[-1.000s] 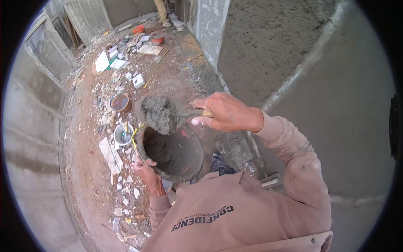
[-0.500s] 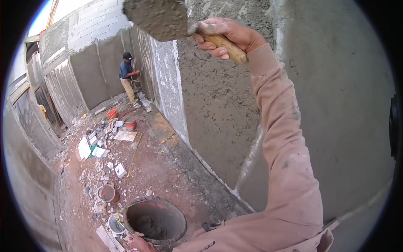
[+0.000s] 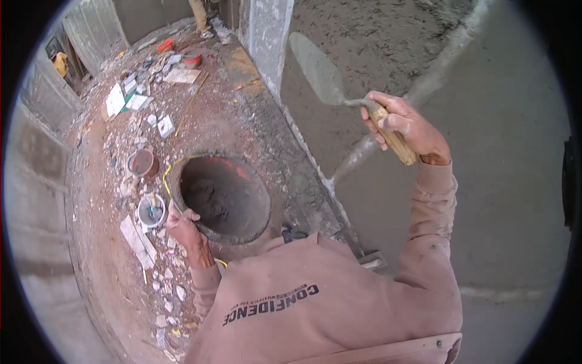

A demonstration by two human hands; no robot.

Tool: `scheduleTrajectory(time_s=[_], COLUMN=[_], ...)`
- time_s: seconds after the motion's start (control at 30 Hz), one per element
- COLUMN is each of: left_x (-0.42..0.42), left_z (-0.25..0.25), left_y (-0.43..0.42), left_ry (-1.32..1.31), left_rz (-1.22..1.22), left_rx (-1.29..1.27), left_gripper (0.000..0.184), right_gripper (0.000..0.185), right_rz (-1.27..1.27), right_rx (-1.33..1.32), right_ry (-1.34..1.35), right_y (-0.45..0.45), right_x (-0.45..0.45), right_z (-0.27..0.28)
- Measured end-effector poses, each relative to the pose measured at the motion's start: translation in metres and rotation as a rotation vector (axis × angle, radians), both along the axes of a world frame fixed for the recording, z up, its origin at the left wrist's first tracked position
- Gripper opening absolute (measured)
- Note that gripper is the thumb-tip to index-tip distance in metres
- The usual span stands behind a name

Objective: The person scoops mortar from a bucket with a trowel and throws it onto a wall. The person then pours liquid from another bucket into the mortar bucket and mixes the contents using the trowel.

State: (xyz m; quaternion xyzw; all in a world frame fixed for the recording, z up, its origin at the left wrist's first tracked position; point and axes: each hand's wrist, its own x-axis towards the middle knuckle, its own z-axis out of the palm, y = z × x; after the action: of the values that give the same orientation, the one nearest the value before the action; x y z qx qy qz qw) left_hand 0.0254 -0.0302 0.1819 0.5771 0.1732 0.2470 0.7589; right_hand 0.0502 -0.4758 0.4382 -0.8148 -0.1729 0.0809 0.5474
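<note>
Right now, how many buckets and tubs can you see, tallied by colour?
Large mortar-caked grey bucket, gripped by the left hand: 1
Round brown bucket: 1
Round white bucket: 1
Red-orange plastic tubs: 2
Total: 5

One wooden-handled trowel (image 3: 329, 84) in right hand (image 3: 408, 127), upper right of centre; one bucket (image 3: 250, 197) of mortar (image 3: 209, 203), left hand (image 3: 185, 230) gripping rim, centre left.

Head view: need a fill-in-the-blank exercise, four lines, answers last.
1. The right hand grips the trowel by its ____.
2. The left hand holds the large bucket by its ____.
3. The biggest word printed on the sweatshirt is ____.
4. In the picture, the small white pail stands to the large bucket's ____.

Answers: handle; rim; CONFIDENCE; left.
</note>
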Motion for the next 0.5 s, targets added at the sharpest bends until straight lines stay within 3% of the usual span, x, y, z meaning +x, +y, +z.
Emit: scheduleTrajectory(time_s=[0.07, 0.13, 0.2, 0.23, 0.27, 0.33, 0.47, 0.5], left_x=[-0.005, -0.015, -0.026, -0.031, -0.031, -0.027, -0.034, -0.034], left_z=[-0.009, 0.022, 0.026, 0.032, 0.037, 0.039, 0.038, 0.036], left_y=[0.013, 0.0, 0.004, 0.007, 0.007, 0.006, 0.018, 0.021], left_ry=[-0.071, -0.162, -0.184, -0.185, -0.2, -0.222, -0.268, -0.264], left_rz=[-0.033, -0.087, -0.119, -0.16, -0.208, -0.269, -0.293, -0.292], left_rx=[-0.015, -0.072, -0.034, -0.024, -0.019, 0.007, 0.075, 0.079], left_gripper=[0.052, 0.029, 0.024, 0.024, 0.026, 0.027, 0.024, 0.024], right_gripper=[0.028, 0.03, 0.036, 0.037, 0.038, 0.04, 0.039, 0.039], right_rz=[0.246, 0.352, 0.447, 0.331, 0.193, 0.156, 0.45, 0.359], right_rx=[-0.216, -0.535, -0.892, -0.861, -0.829, -0.812, -0.743, -0.76], right_ry=[0.309, 0.427, -0.087, -0.358, -0.63, -0.54, -0.583, -0.558], right_y=[0.071, 0.124, 0.168, 0.198, 0.23, 0.281, 0.239, 0.24], right_x=[-0.008, 0.002, 0.025, 0.016, 0.009, -0.031, -0.049, -0.043], right_z=[-0.075, -0.121, -0.218, -0.239, -0.25, -0.25, -0.236, -0.239])
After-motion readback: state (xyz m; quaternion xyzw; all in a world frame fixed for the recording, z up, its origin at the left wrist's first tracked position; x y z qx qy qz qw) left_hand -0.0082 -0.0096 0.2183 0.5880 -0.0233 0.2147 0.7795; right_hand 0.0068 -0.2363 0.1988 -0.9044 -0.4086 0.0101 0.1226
